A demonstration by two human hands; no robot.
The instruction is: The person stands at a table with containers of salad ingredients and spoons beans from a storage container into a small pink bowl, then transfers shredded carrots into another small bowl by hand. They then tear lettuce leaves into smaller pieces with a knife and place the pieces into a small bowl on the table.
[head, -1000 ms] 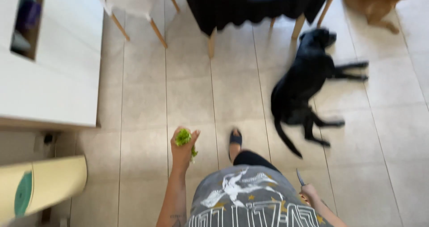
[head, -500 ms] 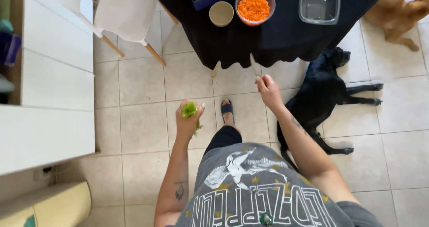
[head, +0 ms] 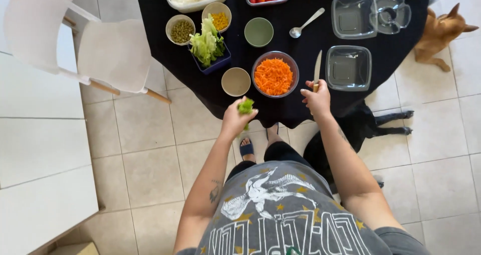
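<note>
Lettuce [head: 245, 106] sat pinched in my left hand [head: 234, 118], fingers pressed together around the small green piece, held over the near edge of the tabletop [head: 300, 109], just short of the empty tan bowl [head: 236, 81]. My right hand [head: 316, 98] was closed on the handle of the knife [head: 317, 69], whose blade pointed away from me between the bowl of grated carrot [head: 273, 76] and the near clear plastic container [head: 348, 68].

To do this well, I judged the grip on the leaf should be light, so it did not bruise, and the blade should be kept flat and aimed away from the carrot bowl's rim. I also thought my feet mattered: the black dog [head: 361, 129] lay under the tabletop edge just right of my sandalled foot [head: 246, 148], so any step forward called for care.

Farther off, the blue tub of lettuce leaves [head: 208, 47] stood left of the carrot, with a bowl of peas [head: 181, 30], a bowl of corn [head: 217, 17] and a green bowl [head: 258, 32] beyond. A spoon [head: 305, 23] lay near the far containers, and the tan dog [head: 441, 32] sat at far right.
</note>
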